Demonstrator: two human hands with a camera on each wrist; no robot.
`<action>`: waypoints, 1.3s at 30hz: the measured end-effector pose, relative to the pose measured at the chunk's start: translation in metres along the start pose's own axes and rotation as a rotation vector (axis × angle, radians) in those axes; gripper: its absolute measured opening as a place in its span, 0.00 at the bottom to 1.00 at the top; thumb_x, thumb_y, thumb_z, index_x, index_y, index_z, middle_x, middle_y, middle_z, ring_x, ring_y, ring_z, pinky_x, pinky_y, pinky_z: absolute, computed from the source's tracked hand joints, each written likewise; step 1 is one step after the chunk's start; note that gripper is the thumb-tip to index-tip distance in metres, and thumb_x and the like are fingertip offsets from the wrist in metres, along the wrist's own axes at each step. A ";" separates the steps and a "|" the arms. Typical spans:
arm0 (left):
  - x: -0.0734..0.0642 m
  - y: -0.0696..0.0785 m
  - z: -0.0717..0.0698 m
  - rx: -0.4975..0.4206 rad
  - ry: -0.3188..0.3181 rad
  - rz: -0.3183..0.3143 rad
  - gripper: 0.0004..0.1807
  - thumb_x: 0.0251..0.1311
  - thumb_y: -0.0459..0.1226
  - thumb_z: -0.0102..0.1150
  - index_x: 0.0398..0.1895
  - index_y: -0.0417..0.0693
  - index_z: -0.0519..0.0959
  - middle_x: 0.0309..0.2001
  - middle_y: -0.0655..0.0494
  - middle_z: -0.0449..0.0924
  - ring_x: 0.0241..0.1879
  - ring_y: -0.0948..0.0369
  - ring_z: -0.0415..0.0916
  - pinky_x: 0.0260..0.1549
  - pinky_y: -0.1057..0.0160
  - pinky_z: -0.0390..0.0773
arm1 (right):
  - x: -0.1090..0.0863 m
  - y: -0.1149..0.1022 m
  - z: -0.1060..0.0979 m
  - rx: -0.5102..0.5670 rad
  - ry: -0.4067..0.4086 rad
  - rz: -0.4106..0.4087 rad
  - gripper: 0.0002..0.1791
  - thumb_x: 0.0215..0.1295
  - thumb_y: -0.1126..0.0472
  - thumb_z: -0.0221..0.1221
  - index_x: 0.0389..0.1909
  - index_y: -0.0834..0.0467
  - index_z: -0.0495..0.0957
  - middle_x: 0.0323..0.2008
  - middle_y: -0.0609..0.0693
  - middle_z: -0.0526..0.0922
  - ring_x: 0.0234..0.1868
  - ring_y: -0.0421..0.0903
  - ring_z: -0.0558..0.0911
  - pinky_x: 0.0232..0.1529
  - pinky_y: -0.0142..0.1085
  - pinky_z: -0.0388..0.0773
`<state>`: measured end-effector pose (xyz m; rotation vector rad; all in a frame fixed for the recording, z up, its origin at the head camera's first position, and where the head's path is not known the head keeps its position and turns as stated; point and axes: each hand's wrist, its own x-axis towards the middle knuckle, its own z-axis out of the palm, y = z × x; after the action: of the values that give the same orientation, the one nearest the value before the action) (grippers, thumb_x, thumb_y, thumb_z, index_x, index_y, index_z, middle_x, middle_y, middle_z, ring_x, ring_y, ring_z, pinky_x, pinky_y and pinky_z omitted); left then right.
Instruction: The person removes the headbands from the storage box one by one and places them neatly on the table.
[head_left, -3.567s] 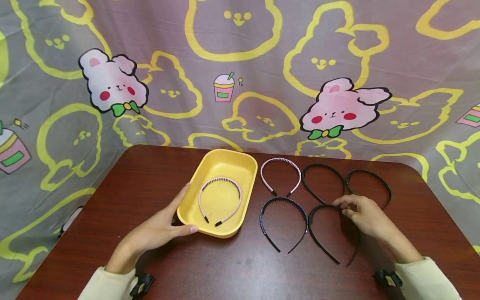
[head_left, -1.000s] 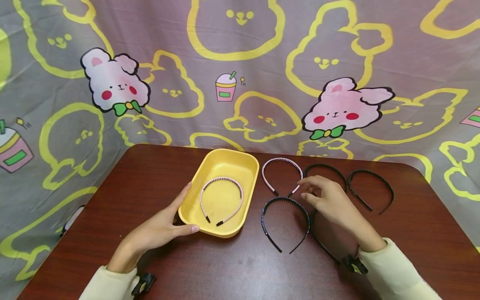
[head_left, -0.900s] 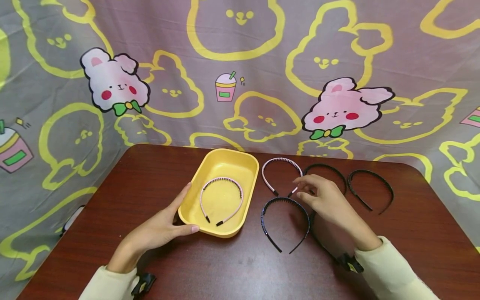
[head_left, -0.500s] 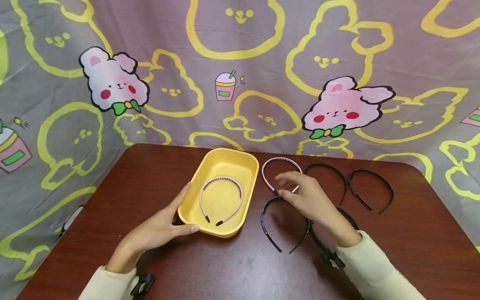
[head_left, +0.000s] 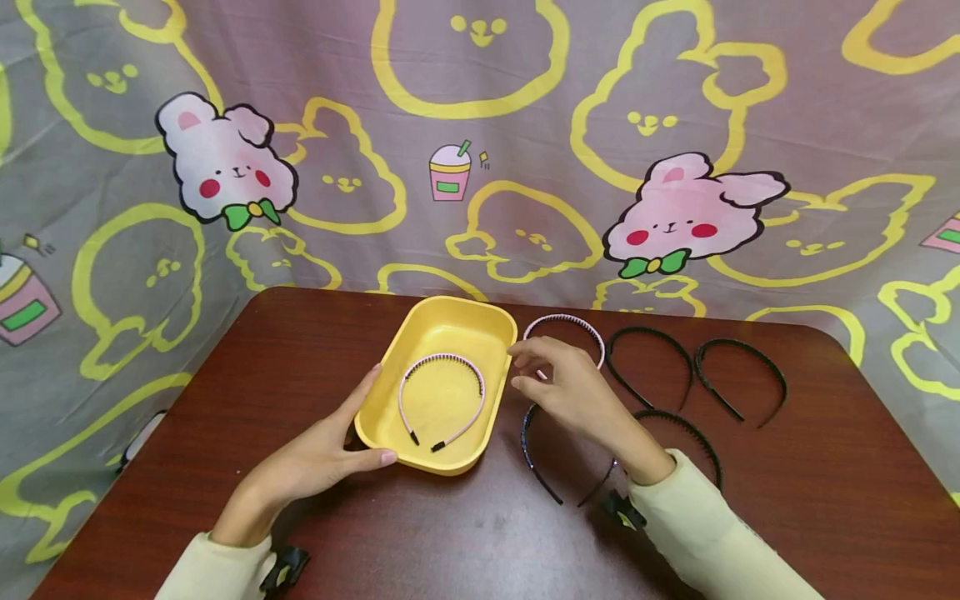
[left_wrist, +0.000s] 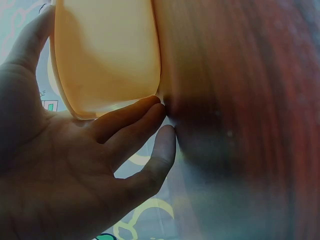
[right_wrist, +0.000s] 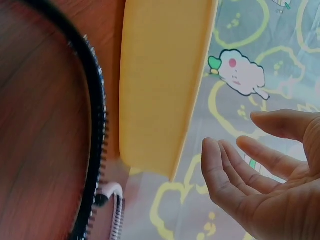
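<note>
My left hand holds the near left corner of a yellow plastic tray, thumb on the near rim and fingers along the left side. In the left wrist view, the fingers lie against the tray's wall. A pink toothed headband lies inside the tray. My right hand hovers beside the tray's right rim, fingers loosely bent, holding nothing in the right wrist view. It overlaps a second pink headband and a blue glittery headband in the head view.
Three black headbands lie to the right on the dark red table: one at the back, one far right and one in front, partly behind the right forearm. A patterned cloth hangs behind the table.
My right hand has moved left from the black headbands, past the pink and blue ones, to the tray's right side. The left hand, tray and headbands stay in place.
</note>
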<state>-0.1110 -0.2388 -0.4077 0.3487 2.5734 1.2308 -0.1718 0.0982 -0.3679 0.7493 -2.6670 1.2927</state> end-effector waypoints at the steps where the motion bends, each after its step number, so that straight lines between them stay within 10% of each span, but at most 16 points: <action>1: 0.000 0.000 0.000 0.002 0.000 0.000 0.62 0.62 0.55 0.73 0.87 0.65 0.37 0.86 0.49 0.43 0.81 0.41 0.50 0.74 0.33 0.54 | 0.002 -0.001 0.002 0.011 -0.005 -0.003 0.17 0.62 0.72 0.68 0.53 0.65 0.84 0.41 0.57 0.89 0.42 0.49 0.88 0.45 0.46 0.83; 39: 0.000 0.000 0.000 -0.011 -0.002 0.000 0.63 0.61 0.55 0.73 0.87 0.64 0.37 0.87 0.52 0.42 0.81 0.42 0.49 0.75 0.33 0.53 | 0.076 0.000 0.049 0.010 -0.245 0.057 0.19 0.64 0.73 0.65 0.56 0.68 0.82 0.47 0.64 0.87 0.47 0.56 0.87 0.49 0.40 0.83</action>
<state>-0.1111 -0.2384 -0.4080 0.3473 2.5638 1.2430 -0.2320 0.0311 -0.3778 0.8933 -2.8936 1.3050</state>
